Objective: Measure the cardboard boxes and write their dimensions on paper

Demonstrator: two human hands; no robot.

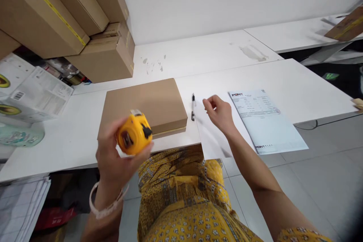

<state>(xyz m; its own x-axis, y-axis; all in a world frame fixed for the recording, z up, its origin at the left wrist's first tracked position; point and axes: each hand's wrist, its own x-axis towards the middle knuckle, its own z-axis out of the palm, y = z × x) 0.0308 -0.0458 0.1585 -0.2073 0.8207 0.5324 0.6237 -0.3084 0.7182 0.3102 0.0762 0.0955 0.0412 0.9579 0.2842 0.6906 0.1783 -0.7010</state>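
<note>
My left hand [110, 155] is wrapped round a yellow tape measure [133, 136] with a black button, held up before the front edge of a flat brown cardboard box [147, 100]. No blade is seen drawn out of the tape. Over a blank white sheet of paper [211, 140], my right hand [219, 113] has its fingers curled in, and nothing shows in them. Just left of this hand, a black-and-clear pen [193, 106] lies on the white table [184, 58]. Right of the hand is a printed form [263, 121] headed PONY, partly past the table edge.
Brown cartons [99, 58] with yellow tape are stacked at the back left. White boxes with avocado pictures [36, 90] and a pale green bottle [22, 134] stand at the left. A dark cable [316, 124] hangs at the right edge, and a wall [227, 0] rises behind.
</note>
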